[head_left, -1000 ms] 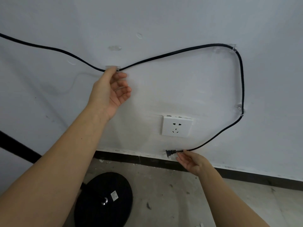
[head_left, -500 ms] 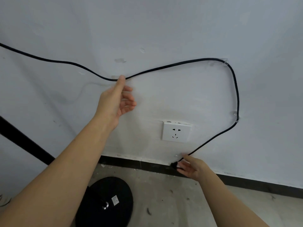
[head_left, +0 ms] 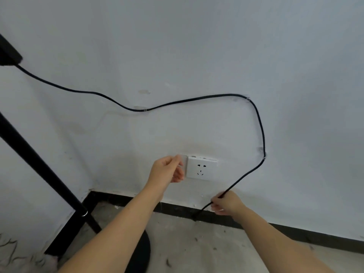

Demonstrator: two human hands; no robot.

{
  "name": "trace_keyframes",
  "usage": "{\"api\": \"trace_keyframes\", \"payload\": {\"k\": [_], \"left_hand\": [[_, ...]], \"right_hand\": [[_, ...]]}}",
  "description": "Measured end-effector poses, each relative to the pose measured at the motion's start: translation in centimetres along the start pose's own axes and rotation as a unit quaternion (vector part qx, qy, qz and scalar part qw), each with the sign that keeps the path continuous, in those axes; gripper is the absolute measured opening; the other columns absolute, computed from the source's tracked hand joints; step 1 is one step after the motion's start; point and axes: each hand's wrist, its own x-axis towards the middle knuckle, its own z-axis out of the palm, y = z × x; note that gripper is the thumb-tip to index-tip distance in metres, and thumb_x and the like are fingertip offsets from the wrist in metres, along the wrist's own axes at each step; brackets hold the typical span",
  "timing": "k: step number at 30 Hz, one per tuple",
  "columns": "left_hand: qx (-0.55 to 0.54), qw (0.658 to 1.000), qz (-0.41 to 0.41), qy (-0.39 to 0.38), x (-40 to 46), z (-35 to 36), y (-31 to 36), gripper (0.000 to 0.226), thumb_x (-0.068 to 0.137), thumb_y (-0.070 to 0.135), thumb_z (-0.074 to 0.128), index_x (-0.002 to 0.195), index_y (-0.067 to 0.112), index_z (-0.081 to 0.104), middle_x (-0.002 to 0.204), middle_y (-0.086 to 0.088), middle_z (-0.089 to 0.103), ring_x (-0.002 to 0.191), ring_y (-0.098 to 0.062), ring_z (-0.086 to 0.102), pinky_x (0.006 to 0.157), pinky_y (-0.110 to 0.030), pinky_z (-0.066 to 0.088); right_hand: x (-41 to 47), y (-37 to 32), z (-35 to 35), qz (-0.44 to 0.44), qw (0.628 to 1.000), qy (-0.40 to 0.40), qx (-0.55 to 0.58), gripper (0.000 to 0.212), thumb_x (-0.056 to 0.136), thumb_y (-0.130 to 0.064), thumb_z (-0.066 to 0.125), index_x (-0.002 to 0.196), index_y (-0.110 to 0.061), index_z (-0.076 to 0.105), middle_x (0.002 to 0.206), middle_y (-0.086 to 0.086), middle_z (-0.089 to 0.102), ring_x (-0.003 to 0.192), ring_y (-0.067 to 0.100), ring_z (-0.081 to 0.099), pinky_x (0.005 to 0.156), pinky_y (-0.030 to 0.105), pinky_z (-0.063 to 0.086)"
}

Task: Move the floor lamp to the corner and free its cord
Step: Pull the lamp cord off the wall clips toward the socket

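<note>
The black floor lamp stands at the left, its pole [head_left: 37, 162] slanting up and its round base [head_left: 142, 251] on the floor behind my left forearm. From the lamp head [head_left: 8, 56] the black cord [head_left: 197, 99] loops across the white wall. It passes a clear clip [head_left: 145, 110], a second one [head_left: 247, 98] and a third [head_left: 262, 149]. My right hand [head_left: 226, 203] grips the cord near its end, and the plug [head_left: 195, 218] hangs in front of the black skirting. My left hand [head_left: 167, 171] pinches a small see-through piece [head_left: 182, 164] beside the wall socket [head_left: 201, 170].
Two walls meet in a corner [head_left: 90, 191] at the lower left, just behind the lamp pole. A black skirting board [head_left: 295, 231] runs along the wall's foot. The concrete floor [head_left: 206, 253] is dusty, with debris and fluff at the bottom left.
My left hand has come down from the cord's clip to beside the socket. My right hand has lowered the plug end toward the skirting. The view has pulled back, showing more of the lamp.
</note>
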Motion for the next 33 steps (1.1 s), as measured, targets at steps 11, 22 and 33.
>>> {"api": "trace_keyframes", "payload": {"k": [11,22,33], "left_hand": [[0.056,0.996,0.046,0.044,1.0,0.7,-2.2,0.02,0.09,0.016,0.054,0.072,0.014,0.063,0.06,0.003,0.065,0.061,-0.014,0.06,0.058,-0.021,0.051],[0.398,0.803,0.42,0.14,2.8,4.4,-4.4,0.041,0.083,0.01,0.057,0.124,0.007,0.052,0.129,-0.024,0.046,0.122,-0.038,0.043,0.103,-0.053,0.039],[0.522,0.74,0.418,0.073,5.2,3.5,-8.0,0.065,0.092,0.026,0.047,0.146,0.02,0.011,0.152,-0.012,0.0,0.142,-0.032,-0.003,0.112,-0.056,0.002]], "right_hand": [[3.0,3.0,2.0,-0.007,0.961,0.144,0.234,0.009,0.092,-0.004,0.053,0.096,-0.001,0.061,0.076,0.01,0.067,0.07,0.02,0.065,0.077,0.034,0.056],[3.8,4.2,4.3,-0.055,0.963,0.251,0.081,0.005,0.093,-0.011,0.052,0.09,-0.008,0.055,0.084,0.009,0.064,0.073,0.022,0.058,0.07,0.03,0.043],[4.9,4.9,4.9,-0.021,0.962,0.262,0.076,0.006,0.094,-0.013,0.049,0.09,-0.008,0.05,0.097,0.019,0.066,0.087,0.035,0.066,0.083,0.047,0.055]]}}
